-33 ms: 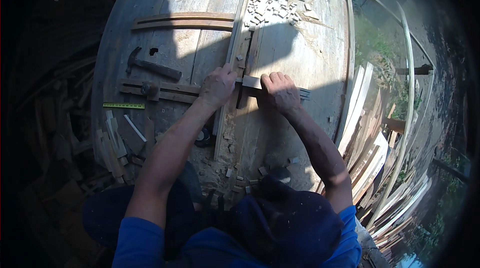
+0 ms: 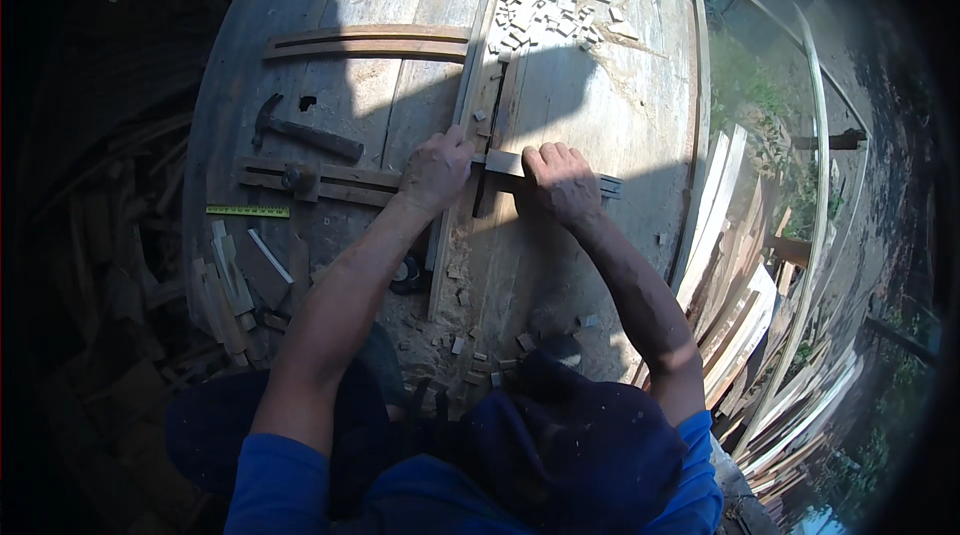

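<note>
My left hand (image 2: 436, 171) is closed over narrow wood at the crossing with a long vertical board (image 2: 475, 65). Just right of it, my right hand (image 2: 562, 180) has its fingers curled over a short horizontal wooden piece (image 2: 502, 162); its far end shows beyond my fingers. A dark slot runs along the board beneath. To the left lie a claw hammer (image 2: 310, 140), a grooved horizontal strip (image 2: 355, 195) with a small block (image 2: 298, 185) on it, and a yellow measuring strip (image 2: 247, 211).
The weathered plank worktop (image 2: 630, 105) bears a pile of small wooden squares (image 2: 560, 5) at the back and paired strips (image 2: 365, 40) at upper left. Offcuts (image 2: 240, 275) lie at lower left, a round dark object (image 2: 405, 277) near my left forearm. Long timber pieces (image 2: 740, 315) are stacked beyond the right edge.
</note>
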Demonstrator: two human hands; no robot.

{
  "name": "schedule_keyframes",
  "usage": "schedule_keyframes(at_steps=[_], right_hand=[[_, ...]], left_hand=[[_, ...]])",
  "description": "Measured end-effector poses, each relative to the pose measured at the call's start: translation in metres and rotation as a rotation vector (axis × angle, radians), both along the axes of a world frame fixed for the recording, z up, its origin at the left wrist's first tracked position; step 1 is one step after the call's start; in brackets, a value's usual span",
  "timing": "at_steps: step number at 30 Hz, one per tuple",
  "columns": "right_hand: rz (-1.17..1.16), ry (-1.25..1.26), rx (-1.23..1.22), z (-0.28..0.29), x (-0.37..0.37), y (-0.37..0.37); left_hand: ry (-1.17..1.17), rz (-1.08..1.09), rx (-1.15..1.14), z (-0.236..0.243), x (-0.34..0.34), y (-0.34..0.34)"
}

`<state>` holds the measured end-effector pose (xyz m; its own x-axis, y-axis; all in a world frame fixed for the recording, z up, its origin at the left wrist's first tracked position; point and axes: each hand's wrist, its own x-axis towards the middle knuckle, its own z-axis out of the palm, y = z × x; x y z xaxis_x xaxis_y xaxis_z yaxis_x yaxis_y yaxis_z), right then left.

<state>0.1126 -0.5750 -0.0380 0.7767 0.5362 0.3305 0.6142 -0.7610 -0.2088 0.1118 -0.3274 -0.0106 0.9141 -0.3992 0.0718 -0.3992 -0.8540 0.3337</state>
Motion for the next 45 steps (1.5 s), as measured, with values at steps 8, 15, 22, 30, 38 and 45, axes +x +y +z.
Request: schedule_keyframes(at_steps=[8,15,22,30,38,45], right_hand=[[0.01,-0.017,0.019,-0.006,0.014,-0.003],[0.019,0.161,-0.035,-0.003,0.025,-0.007],[-0.008,0.092,-0.05,-0.007,0.038,-0.007],[-0.023,0.098,-0.072,-0.011,0.045,-0.009],[0.044,0.274,-0.122,0.011,-0.046,0.004],[-0.124,0.561,-0.096,0.029,-0.131,-0.035]], left_hand=[[0.022,0.002,0.037,-0.005,0.015,0.0],[0.04,-0.004,0.062,-0.005,0.027,-0.001],[0.013,0.031,0.069,-0.009,0.041,-0.007],[0.016,0.062,0.102,-0.001,0.051,-0.014],[0.07,0.019,0.183,0.016,-0.042,0.001],[0.159,-0.355,-0.018,0.082,-0.087,0.029]])
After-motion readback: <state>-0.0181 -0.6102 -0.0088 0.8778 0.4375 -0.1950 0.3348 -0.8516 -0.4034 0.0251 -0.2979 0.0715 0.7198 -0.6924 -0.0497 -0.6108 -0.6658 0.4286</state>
